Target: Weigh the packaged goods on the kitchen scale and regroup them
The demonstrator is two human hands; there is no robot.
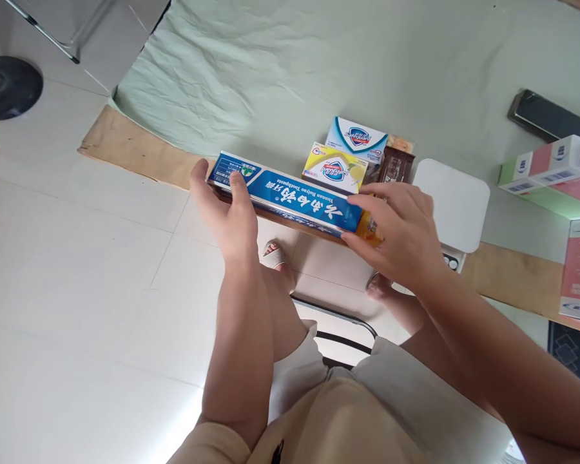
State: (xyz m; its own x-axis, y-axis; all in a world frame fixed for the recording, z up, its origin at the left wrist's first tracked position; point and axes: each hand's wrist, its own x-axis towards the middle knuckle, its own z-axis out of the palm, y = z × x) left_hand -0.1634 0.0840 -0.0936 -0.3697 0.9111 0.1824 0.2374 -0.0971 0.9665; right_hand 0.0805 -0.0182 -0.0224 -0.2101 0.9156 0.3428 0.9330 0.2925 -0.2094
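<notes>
A long blue toothpaste box (299, 198) is held level between my two hands at the table's near edge. My left hand (229, 216) grips its left end, thumb on top. At the right end, my right hand (401, 229) pinches the box with thumb and fingers. Just behind the box are a yellow Safeguard soap box (336, 169) and a white and blue Safeguard soap box (357, 138). A brown wrapped packet (396, 165) lies beside them, and a yellow-orange packet (368, 229) shows partly under my right fingers.
A white kitchen scale (454, 203) stands to the right of my right hand. Farther right are a dark phone-like object (551, 116) and pink, white and green cartons (553, 167). A pale green cloth (280, 71) covers the table. A round black stand base (9, 87) is on the floor.
</notes>
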